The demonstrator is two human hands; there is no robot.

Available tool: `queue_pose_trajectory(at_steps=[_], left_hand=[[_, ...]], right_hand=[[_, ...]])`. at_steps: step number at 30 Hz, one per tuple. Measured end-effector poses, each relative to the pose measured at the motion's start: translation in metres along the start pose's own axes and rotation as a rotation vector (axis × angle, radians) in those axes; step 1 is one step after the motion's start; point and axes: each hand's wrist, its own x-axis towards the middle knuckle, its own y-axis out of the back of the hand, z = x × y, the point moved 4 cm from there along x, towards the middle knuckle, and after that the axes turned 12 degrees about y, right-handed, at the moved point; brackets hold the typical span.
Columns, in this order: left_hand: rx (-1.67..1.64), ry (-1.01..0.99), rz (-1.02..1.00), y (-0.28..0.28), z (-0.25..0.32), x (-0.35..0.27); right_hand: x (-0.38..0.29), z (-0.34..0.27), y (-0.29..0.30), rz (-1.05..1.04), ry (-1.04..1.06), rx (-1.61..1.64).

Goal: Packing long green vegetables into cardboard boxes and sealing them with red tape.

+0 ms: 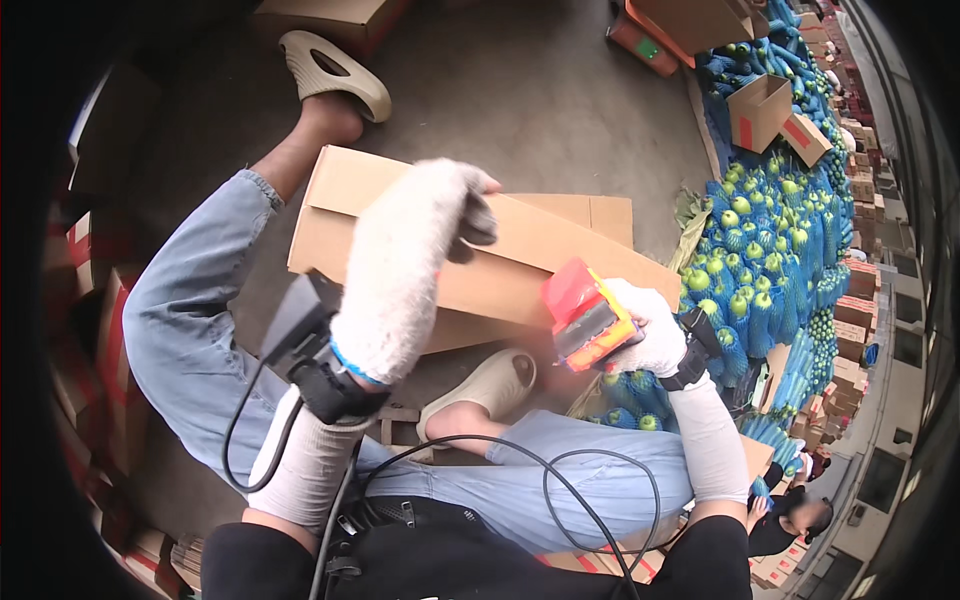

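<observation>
A closed cardboard box (480, 247) lies on the floor between my legs, its long top flaps meeting at a seam. Over the box's upper left part is my left hand (409, 262), in a fuzzy white glove with a grey palm. Its fingers are loosely bent and apart, and nothing shows in them; whether it touches the cardboard cannot be told. My right hand (649, 326), also gloved in white, grips a tape dispenser (596, 330) loaded with red tape. The dispenser is tilted beside the box's right end, and the fingers partly cover its handle.
Green produce in blue mesh nets (750, 247) is heaped to the right, with open cartons (761, 112) on it. An orange-red device (641, 41) stands at the top. More cartons (120, 360) line the left. Black cables (525, 450) cross my lap. Another person (787, 517) is at lower right.
</observation>
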Motion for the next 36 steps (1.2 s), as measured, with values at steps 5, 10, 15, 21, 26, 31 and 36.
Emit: queue_pose_trajectory(at_steps=[5,10,15,21,26,31,36], left_hand=[[-0.266,0.475,-0.281,-0.059,-0.048,-0.031],[-0.189,0.422,-0.191,-0.077,-0.041,-0.027],[0.282,0.026,0.014,-0.073,-0.038,-0.027],[0.611,-0.319,0.130,-0.064,-0.024,-0.025],[-0.275,-0.220,0.642,0.038,0.004,-0.006],[-0.053,-0.177,0.521,0.067,0.035,0.023],[-0.086,0.302,-0.118,-0.049,-0.052,-0.005]], right_hand=[[-0.006,0.003,0.002,0.075,-0.159,0.198],[-0.008,0.006,0.000,0.092,-0.177,0.177],[0.001,-0.001,0.008,-0.028,-0.045,-0.014],[0.006,-0.002,0.002,0.044,-0.112,0.100],[-0.019,0.009,0.015,0.197,-0.292,0.441],[-0.023,0.005,0.034,0.257,-0.257,0.198],[-0.022,0.007,0.021,0.343,-0.229,0.361]])
